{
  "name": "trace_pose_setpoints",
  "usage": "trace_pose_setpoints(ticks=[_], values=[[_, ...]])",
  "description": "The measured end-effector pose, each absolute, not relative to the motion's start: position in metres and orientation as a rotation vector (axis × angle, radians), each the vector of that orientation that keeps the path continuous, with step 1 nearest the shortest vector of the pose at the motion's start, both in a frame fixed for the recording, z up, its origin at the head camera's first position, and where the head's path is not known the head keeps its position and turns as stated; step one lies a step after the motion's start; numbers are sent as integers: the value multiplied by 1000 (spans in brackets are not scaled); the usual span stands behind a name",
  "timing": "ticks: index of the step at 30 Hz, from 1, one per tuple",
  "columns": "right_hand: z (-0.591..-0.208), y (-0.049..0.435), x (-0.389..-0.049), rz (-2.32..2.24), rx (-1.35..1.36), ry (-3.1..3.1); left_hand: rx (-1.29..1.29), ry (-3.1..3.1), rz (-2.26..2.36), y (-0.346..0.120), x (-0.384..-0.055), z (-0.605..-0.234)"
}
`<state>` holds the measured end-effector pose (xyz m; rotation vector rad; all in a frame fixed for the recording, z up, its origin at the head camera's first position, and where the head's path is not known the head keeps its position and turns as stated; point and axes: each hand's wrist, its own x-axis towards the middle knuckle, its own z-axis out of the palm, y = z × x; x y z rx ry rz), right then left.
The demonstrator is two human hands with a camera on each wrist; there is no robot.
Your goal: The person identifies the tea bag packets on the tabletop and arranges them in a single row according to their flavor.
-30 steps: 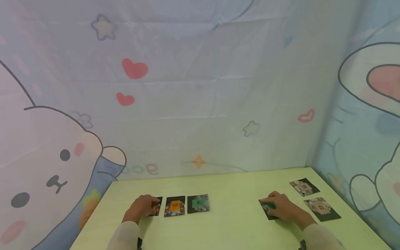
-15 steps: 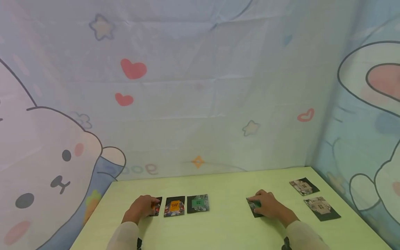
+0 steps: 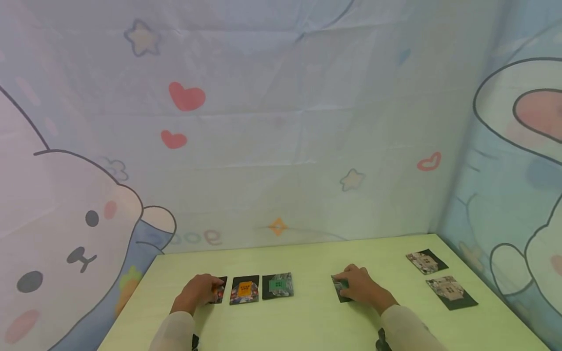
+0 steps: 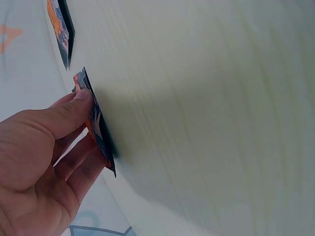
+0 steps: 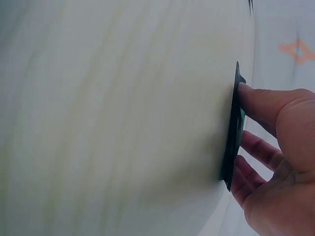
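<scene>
Head view first: my left hand (image 3: 197, 291) is pinching a red-and-black packet (image 3: 223, 288), and my right hand (image 3: 363, 288) is pinching a dark green packet (image 3: 338, 286). Wrist views are showing the hold better: on each side my thumb is pressing near one end and my fingers are bending onto the other. Both packets are sitting low at the table (image 3: 303, 321), throwing shadows; whether they're lying fully flat on it, I can't tell.

As for handling, I'm betting these are feeling light, thin and a bit bendy, since they're looking like flat sachets. They're probably not fragile, but a smooth face could be slipping under a fingertip, so I'd be taking them by opposite edges and going easy on the squeeze so they aren't buckling.

Further out, an orange-label packet (image 3: 244, 291) is lying just right of my red-and-black one, with a green-label packet (image 3: 278, 286) beside it. My dark green one is sitting apart from those. Over toward the table's right edge, a far brown-label packet (image 3: 427, 262) and a near brown-label packet (image 3: 451, 292) are lying close together. Behind everything, a pastel cartoon backdrop (image 3: 263, 107) is hanging.
</scene>
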<state>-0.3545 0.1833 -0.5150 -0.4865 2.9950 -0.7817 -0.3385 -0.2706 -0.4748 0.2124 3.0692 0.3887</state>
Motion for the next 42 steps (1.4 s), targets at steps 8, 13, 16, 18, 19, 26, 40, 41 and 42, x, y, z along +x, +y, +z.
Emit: trace_pose_setpoints(ticks=[8,13,16,18,19,26,40,41,42], values=[[-513,160,-355,-782,-553,3008,209,3063,388,-271,-338,-477],[-510,146,-357,-757,-598,3024,206,3076,395,-271,-339,-478],[-509,137,-357,-767,-570,3020,205,3070,379,-272,-340,-478],[-509,131,-357,-788,-550,3014,198,3059,372,-273,-341,-477],[-509,128,-358,-793,-545,3012,192,3051,376,-273,-341,-477],[-512,110,-361,-773,-566,3014,197,3044,367,-273,-343,-478],[-509,87,-364,-789,-576,2995,183,3060,387,-274,-342,-478],[-510,85,-365,-783,-572,3000,183,3059,386,-274,-342,-479],[-511,84,-366,-777,-568,3003,177,3056,390,-275,-342,-479]])
